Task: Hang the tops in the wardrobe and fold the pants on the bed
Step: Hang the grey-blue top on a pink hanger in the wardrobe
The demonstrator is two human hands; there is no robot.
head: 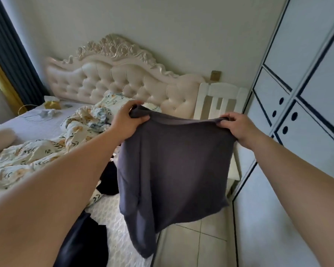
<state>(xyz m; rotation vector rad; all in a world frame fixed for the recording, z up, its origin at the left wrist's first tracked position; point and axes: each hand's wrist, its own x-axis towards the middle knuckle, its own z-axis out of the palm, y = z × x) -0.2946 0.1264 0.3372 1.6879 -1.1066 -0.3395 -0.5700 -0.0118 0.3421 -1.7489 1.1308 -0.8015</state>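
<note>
L hand + R hand pinching grey top at shoulders, held up. Keep taut, level; need hanger before wardrobe.

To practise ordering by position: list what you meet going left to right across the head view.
Dark blue pleated curtain → left hand → grey fabric top, held up → right hand → white black-trimmed wardrobe.

1 head-worn camera looks forward and down toward the bed.
</note>
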